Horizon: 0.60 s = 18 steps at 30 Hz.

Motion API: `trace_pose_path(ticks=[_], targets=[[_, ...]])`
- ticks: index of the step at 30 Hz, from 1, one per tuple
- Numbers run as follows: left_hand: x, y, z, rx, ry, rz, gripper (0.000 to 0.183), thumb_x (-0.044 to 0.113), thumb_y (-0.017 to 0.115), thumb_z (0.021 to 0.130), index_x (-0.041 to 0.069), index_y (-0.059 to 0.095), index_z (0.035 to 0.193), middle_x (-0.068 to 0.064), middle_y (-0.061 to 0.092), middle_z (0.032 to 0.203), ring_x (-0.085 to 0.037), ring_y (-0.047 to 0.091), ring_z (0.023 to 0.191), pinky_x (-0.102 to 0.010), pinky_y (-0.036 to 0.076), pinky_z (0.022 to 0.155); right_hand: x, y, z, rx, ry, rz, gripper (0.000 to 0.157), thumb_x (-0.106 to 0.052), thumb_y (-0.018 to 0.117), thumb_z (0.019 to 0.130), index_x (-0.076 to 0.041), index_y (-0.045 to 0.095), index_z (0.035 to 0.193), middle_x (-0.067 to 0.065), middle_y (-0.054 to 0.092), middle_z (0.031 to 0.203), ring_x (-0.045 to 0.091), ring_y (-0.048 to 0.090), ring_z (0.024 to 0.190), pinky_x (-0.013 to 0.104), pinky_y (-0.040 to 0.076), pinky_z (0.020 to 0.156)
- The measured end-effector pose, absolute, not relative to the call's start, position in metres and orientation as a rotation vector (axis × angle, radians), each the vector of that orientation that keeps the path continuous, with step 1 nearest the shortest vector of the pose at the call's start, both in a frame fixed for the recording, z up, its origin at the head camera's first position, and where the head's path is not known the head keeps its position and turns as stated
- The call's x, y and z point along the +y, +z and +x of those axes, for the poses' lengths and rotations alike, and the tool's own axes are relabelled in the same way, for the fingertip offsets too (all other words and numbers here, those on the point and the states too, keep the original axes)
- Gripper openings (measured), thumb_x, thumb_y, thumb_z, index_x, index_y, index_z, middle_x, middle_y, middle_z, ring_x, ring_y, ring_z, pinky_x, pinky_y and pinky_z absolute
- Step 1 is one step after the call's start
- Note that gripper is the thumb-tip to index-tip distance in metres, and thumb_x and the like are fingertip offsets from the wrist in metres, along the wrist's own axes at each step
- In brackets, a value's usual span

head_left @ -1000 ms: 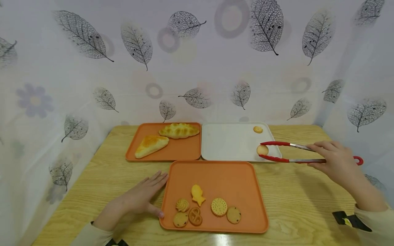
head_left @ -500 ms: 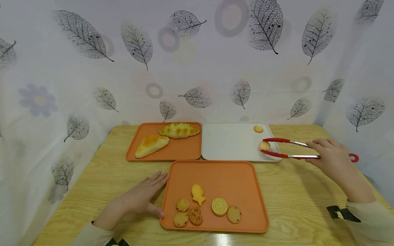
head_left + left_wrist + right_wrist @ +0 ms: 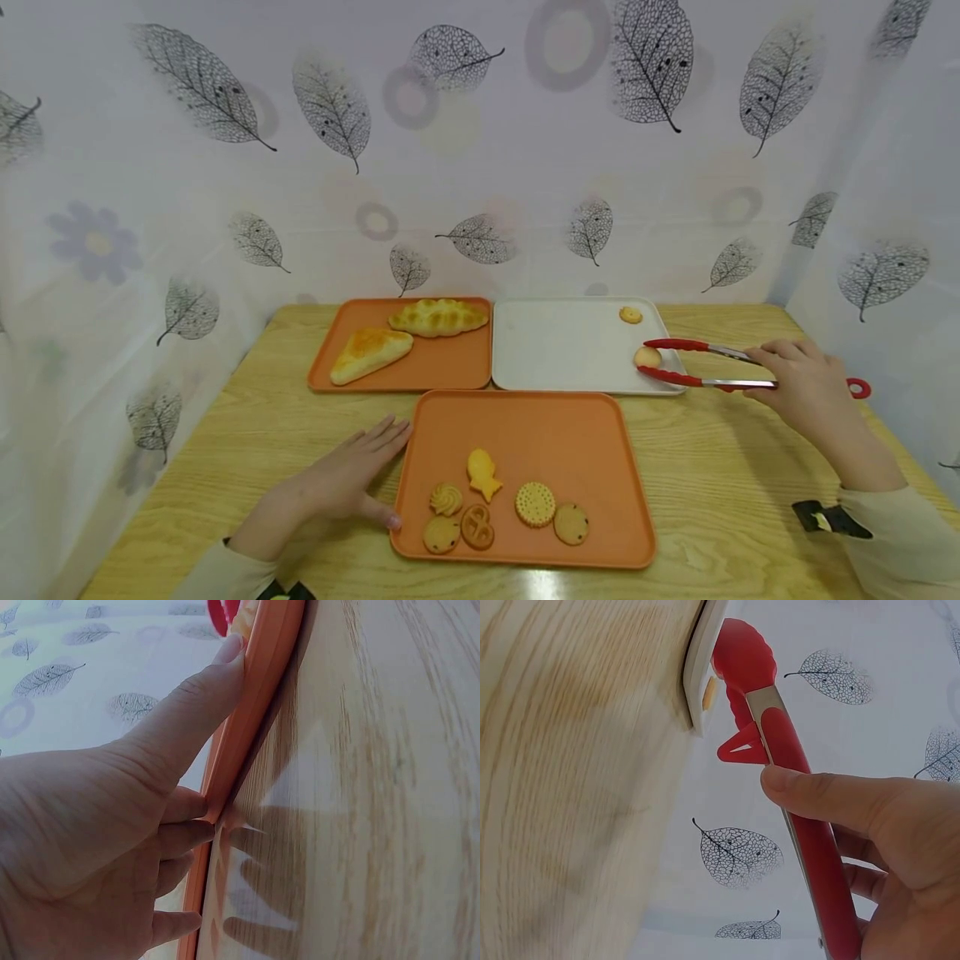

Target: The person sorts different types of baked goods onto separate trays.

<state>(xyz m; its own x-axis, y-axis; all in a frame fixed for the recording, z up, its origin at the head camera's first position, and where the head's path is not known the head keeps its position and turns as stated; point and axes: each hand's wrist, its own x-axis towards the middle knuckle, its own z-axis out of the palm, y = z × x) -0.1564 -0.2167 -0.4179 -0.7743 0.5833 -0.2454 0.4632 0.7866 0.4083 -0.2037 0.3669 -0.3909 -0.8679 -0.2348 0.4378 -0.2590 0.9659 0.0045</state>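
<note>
My right hand (image 3: 802, 387) grips red-tipped metal tongs (image 3: 802, 817) reaching left over the white tray (image 3: 562, 350). A small round cookie (image 3: 647, 357) sits between the tong tips at that tray's right side. Behind it on the same tray lies another small cookie (image 3: 631, 315). At the front orange tray (image 3: 525, 425), my left hand (image 3: 345, 475) touches the left rim with thumb and fingers spread, as the left wrist view also shows. That tray bears a fish-shaped cookie (image 3: 483, 473), a pretzel cookie (image 3: 477, 527), a round dotted cracker (image 3: 536, 504) and several other cookies.
A second orange tray (image 3: 322, 367) at the back left holds a triangular bread (image 3: 369, 357) and a braided bread loaf (image 3: 437, 318). All the trays stand on a wooden table (image 3: 720, 483). A leaf-patterned curtain (image 3: 480, 167) hangs close behind and along both sides.
The tongs and the round cookie have moved slightly right and back, with the cookie now lower by the white tray's surface. The left hand has stayed on the orange tray's rim.
</note>
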Motion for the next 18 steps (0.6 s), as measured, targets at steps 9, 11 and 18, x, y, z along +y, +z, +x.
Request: trace_pose_path(ticks=[9,11,18], targets=[[-0.2167,-0.4144,-0.1572,2.609,0.479,0.794,0.119,0.068,0.069,0.071,0.004,0.018,0.156,-0.017,0.016,0.163,-0.039,0.009,0.151,-0.067,0.016,0.116,0.3679,-0.3910,-0.2040,-2.662,0.066,0.358,0.055,-0.016,0.086,0.064,0.004,0.066,0.111,0.025,0.060,0.111,0.047,0.047,0.105,0.069,0.039,0.073],[-0.2169,-0.4144,-0.1575,2.610,0.478,0.799,0.119,0.068,0.069,0.071,0.004,0.018,0.156,-0.017,0.016,0.163,-0.040,0.009,0.151,-0.067,0.017,0.116,0.3692,-0.3908,-0.2043,-2.634,0.055,0.377,0.057,-0.015,0.087,0.060,0.005,0.066,0.110,0.025,0.061,0.109,0.048,0.049,0.103,0.068,0.041,0.072],[-0.2174,-0.4165,-0.1573,2.618,0.472,0.807,0.119,0.069,0.069,0.070,0.005,0.018,0.156,-0.016,0.016,0.163,-0.039,0.009,0.151,-0.066,0.017,0.116,0.3713,-0.3864,-0.2035,-2.562,0.111,0.446,0.061,-0.011,0.089,0.052,0.005,0.068,0.108,0.024,0.062,0.105,0.047,0.052,0.094,0.064,0.043,0.063]])
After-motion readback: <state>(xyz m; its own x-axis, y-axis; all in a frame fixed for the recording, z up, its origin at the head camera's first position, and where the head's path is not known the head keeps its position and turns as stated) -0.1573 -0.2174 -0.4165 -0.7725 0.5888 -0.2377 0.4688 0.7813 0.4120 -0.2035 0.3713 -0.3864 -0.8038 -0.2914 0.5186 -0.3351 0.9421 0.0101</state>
